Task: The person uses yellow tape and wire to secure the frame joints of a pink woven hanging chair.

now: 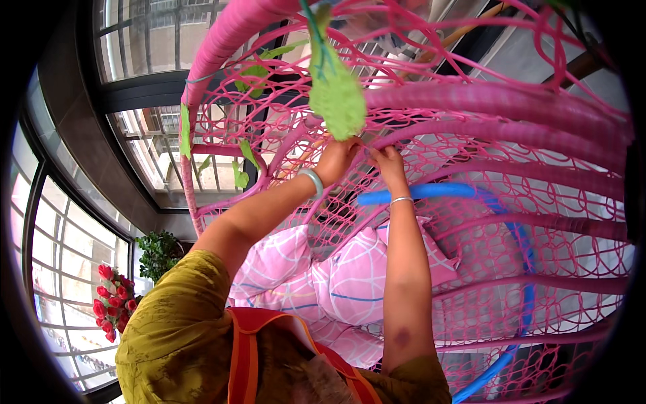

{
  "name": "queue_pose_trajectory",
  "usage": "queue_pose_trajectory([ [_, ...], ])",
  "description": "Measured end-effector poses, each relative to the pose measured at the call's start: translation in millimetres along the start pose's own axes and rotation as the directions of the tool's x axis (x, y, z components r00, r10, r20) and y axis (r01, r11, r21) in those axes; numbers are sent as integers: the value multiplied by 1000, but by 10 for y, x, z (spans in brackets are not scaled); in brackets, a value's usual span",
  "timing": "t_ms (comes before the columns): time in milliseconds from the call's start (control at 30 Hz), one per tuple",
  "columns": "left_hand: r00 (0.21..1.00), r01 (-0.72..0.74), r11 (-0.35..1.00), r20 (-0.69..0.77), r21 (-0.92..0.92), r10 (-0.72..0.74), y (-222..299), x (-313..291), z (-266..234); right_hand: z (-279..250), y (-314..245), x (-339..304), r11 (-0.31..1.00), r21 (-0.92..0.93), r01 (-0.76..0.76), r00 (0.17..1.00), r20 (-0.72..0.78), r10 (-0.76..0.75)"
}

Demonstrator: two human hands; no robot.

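My left hand (338, 160) and my right hand (390, 163) meet at a pink woven net (471, 158), part of a hanging basket chair with wrapped tube ribs. Both hands are closed in a pinch, fingertips close together on a thin pink cord of the net. What lies under the left fingertips is partly hidden. Just above the left hand dangles a blurred green artificial leaf (336, 97) on a thin green stem. A pale bangle (312, 182) is on my left wrist, a thin silver one (402, 199) on my right.
Pink patterned cushions (350, 276) lie in the chair below my arms. A blue tube (521, 236) curves through the net on the right. More green leaves (249, 155) hang along the left side. Red flowers (113, 303) and a leafy plant (156, 254) stand by the windows.
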State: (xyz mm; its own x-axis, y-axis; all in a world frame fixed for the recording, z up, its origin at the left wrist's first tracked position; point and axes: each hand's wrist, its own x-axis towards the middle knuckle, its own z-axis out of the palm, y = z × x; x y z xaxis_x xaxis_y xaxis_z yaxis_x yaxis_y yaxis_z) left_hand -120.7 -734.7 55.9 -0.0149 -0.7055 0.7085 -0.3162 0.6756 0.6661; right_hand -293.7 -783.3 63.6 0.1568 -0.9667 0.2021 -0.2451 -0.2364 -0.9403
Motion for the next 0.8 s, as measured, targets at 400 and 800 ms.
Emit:
queue_pose_trajectory([
  [400,949,235,971,-226,37,-220,-327,186,583,79,-287,-230,961,-150,232,967,-67,-245],
  [800,959,160,986,-242,39,-146,-189,151,385,259,-559,-375,977,-119,174,977,-101,-187],
])
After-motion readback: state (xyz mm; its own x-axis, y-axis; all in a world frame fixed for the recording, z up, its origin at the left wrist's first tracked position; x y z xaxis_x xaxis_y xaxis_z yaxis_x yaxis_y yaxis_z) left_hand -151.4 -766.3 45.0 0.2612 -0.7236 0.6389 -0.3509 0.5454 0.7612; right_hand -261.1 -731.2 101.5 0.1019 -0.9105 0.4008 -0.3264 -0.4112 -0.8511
